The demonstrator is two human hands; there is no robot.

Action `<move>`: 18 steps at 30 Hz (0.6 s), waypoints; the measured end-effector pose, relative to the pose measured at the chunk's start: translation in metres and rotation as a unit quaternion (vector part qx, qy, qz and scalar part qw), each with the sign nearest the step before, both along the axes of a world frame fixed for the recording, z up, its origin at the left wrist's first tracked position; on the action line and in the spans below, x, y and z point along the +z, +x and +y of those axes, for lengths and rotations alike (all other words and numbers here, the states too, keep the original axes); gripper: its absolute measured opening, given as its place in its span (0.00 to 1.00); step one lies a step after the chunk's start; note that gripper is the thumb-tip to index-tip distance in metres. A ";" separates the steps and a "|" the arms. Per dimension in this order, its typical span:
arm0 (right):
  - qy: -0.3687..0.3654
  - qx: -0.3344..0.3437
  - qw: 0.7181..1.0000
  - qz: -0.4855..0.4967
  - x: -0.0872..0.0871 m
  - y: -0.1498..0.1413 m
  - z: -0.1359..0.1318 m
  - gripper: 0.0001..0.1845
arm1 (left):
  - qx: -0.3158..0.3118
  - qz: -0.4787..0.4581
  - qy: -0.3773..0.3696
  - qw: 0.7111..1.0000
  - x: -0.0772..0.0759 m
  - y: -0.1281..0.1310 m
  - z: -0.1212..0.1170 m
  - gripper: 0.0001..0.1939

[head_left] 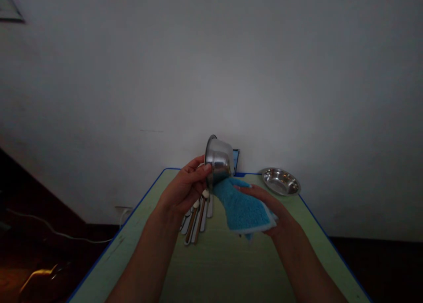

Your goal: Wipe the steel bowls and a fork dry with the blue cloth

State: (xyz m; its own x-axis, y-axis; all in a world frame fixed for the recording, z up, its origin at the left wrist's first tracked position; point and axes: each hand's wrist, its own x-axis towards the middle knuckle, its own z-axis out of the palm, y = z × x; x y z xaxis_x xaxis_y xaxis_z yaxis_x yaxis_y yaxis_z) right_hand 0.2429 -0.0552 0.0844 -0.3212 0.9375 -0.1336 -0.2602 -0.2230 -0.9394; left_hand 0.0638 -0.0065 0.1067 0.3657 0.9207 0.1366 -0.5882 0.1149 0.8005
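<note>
My left hand (188, 184) grips a shiny metal bowl (220, 158) by its rim, thumb on the outer wall. The bowl is tipped on its side above the table, its mouth facing left and its base facing right. In my right hand (271, 201) is a blue terry cloth (247, 210) with a pale edge, pressed against the underside of the bowl. Part of the cloth hangs below the fingers. Under my left hand lie several pieces of cutlery (198, 219), some with brown handles, partly hidden by that hand.
A shallow metal dish (280, 181) sits at the table's back right corner. Behind the bowl a phone-like screen (235, 161) leans near the wall. The pale green table (211, 272) has a blue edge. A white cable (66, 234) runs at the left.
</note>
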 end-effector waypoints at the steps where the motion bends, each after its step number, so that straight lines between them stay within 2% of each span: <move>1: -0.009 0.001 1.000 0.004 0.002 -0.001 -0.001 0.19 | -0.004 -0.001 -0.003 1.000 0.000 0.000 0.000 0.12; 4: -0.017 0.004 1.000 0.000 0.005 -0.003 -0.005 0.18 | -0.009 0.000 -0.017 1.000 0.000 0.000 0.000 0.09; 8: 0.031 0.005 0.998 -0.051 0.008 -0.006 -0.013 0.16 | -0.002 -0.003 -0.047 0.999 0.001 0.000 0.000 0.06; 12: 0.115 -0.009 0.985 -0.132 0.013 -0.007 -0.017 0.15 | -0.006 -0.009 -0.068 0.998 0.004 0.001 0.000 0.05; 18: 0.260 -0.036 0.941 -0.215 0.017 -0.002 -0.022 0.14 | 0.006 0.003 -0.073 0.997 0.003 0.002 0.001 0.05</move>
